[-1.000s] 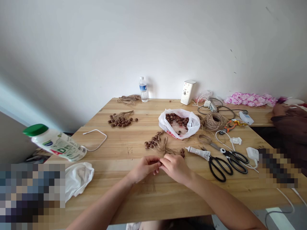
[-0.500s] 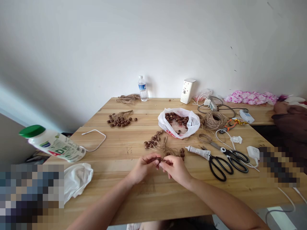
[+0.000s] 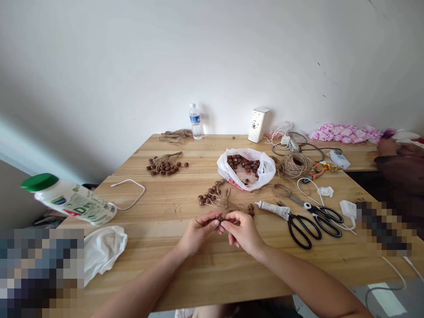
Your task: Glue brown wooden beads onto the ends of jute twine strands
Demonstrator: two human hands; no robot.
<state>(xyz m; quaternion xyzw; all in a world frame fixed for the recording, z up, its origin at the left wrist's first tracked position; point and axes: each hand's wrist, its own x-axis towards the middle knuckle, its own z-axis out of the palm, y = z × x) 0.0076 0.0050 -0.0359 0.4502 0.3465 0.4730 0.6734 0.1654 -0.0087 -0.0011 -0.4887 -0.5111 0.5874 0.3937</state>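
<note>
My left hand (image 3: 199, 230) pinches a small brown nut-like bead (image 3: 220, 218) between thumb and fingers, above the near part of the table. Thumb and forefinger of my right hand (image 3: 244, 230) are pressed together against the bead's right side; whatever thin thing they grip is hidden. Just beyond both hands lies a twine bundle (image 3: 228, 198), its strands tied to brown beads (image 3: 209, 195) on the left and a few more (image 3: 251, 209) on the right. Behind it, a white plastic bag (image 3: 267, 173) stands open with many loose beads (image 3: 243, 164) inside.
To the right lie a glue tube (image 3: 273, 209), black-handled scissors (image 3: 304, 229), a second pair (image 3: 326, 218) and a twine coil (image 3: 296, 165). Another bead bunch (image 3: 165, 167) sits back left. A green-capped bottle (image 3: 74, 198) leans at left; a water bottle (image 3: 195, 123) stands behind.
The bead between my fingers shows more clearly now, and my right hand's lower fingers have shifted slightly. Both hands stay in nearly the same place.
</note>
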